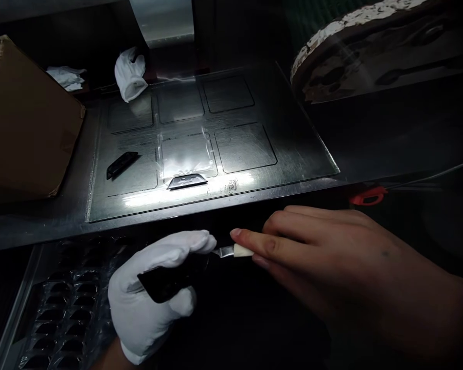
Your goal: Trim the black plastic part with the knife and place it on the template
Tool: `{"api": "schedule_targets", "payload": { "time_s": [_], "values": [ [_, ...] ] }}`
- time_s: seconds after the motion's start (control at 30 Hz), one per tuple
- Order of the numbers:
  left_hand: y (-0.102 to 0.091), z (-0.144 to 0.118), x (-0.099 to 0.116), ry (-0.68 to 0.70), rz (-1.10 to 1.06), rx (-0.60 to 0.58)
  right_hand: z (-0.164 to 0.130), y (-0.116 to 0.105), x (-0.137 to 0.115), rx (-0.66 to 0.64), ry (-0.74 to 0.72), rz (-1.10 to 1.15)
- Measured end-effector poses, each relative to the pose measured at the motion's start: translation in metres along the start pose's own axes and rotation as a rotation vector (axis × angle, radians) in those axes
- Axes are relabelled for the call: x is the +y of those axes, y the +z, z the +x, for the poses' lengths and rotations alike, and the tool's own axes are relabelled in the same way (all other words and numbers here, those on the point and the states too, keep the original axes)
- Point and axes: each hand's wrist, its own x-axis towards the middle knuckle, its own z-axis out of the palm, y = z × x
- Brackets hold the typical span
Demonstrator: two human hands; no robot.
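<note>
The gloved left hand (154, 293) is closed around a small black part (170, 282), held low in front of the worktop (216, 200). The bare right hand (324, 257) pinches a pale-handled blade tool (235, 251) – its tip meets the part's edge just beside the left fingertips. This looks like trimming or scraping; the next stroke calls for a steady grip and a light, controlled touch – away from the glove.

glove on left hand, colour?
White; the glove shows clearest in the head view.
</note>
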Motion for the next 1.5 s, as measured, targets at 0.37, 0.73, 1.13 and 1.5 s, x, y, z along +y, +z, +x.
{"api": "schedule_targets", "payload": {
  "time_s": [0.37, 0.73, 1.13, 1.5],
  "values": [
    [0.000, -0.006, -0.011, -0.041, -0.192, 0.063, 0.000, -0.001, -0.006, -0.079, -0.018, -0.128],
    [0.003, -0.001, -0.015, -0.264, -0.402, 0.089, -0.006, 0.002, 0.001, 0.023, -0.040, -0.096],
    [0.007, 0.001, -0.012, -0.258, -0.453, 0.087, -0.003, 0.007, -0.001, -0.053, 0.000, 0.038],
    [0.007, 0.000, -0.013, -0.240, -0.459, 0.053, 0.000, 0.008, -0.001, -0.036, -0.037, 0.003]
  ]
}}
